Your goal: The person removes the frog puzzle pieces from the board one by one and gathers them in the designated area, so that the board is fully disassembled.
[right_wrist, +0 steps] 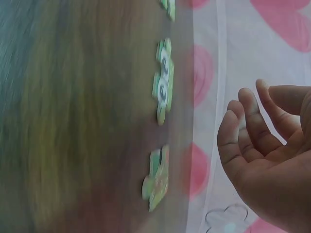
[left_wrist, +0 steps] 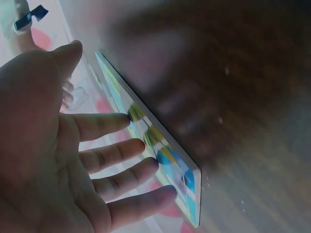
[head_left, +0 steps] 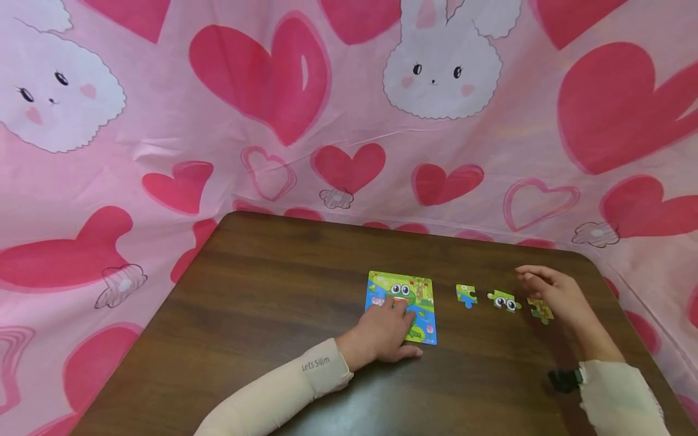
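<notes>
A square frog puzzle board (head_left: 426, 301) lies flat on the table, its bright picture partly covered by my left hand (head_left: 383, 333). The straight fingertips of that hand touch the board's face, as the left wrist view also shows. To the right, a row of three loose jigsaw pieces lies on the wood: a green-and-blue piece (head_left: 466, 295), one with the frog's eyes (head_left: 504, 301), and a brownish-green piece (head_left: 541, 309). My right hand (head_left: 564, 303) hovers above the rightmost piece. Its fingers are loosely bent and hold nothing in the right wrist view.
The dark wooden table (head_left: 262, 315) has rounded far corners. Behind and beside it hangs a pink cloth (head_left: 360, 121) with hearts and rabbit faces. A dark strap (head_left: 565, 381) sits at the right wrist.
</notes>
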A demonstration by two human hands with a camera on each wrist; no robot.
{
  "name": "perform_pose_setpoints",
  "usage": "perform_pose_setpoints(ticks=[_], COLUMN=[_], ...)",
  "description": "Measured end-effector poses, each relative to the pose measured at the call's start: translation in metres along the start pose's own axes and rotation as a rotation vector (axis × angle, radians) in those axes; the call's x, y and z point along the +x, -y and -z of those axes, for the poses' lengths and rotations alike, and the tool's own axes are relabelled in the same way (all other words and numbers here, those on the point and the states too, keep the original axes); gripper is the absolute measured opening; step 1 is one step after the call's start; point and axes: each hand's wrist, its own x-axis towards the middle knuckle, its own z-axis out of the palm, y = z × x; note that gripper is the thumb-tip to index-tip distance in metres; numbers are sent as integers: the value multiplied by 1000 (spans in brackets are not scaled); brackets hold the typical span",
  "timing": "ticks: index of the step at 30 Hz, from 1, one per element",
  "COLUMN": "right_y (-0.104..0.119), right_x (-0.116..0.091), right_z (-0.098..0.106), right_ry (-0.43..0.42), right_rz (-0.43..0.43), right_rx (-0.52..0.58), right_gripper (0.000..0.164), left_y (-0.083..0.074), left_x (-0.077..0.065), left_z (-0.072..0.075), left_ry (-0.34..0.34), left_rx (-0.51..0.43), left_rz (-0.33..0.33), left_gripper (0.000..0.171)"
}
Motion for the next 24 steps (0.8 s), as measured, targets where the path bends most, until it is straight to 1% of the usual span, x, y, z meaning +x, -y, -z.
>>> perform_pose_setpoints(ticks=[2, 6, 11, 16, 20, 24], right_y=[5, 16, 27, 33, 39, 44], right_x=[1, 4, 9, 17, 23, 26], right_z=[-5, -15, -30, -43, -54, -64], right_ry=[2, 17, 47, 81, 89, 108], right_rz=[18, 13, -21, -16, 7, -19], right_rx=[-34, -62, -18, 25, 20, -4], right_gripper=[38, 44, 49, 51, 48, 48], left_y=[-2, -6, -9, -11, -14, -17], left_x=[-2, -6, -9, -13, -17, -19], left_z=[-1, -3, -4, -4, -6, -8], left_ry=[-7, -7, -10, -37, -59, -65], left_rx=[29, 49, 55, 75, 80, 71], left_rz=[4, 11, 24, 46, 71, 91], left_gripper=[77, 79, 80, 80, 82, 84])
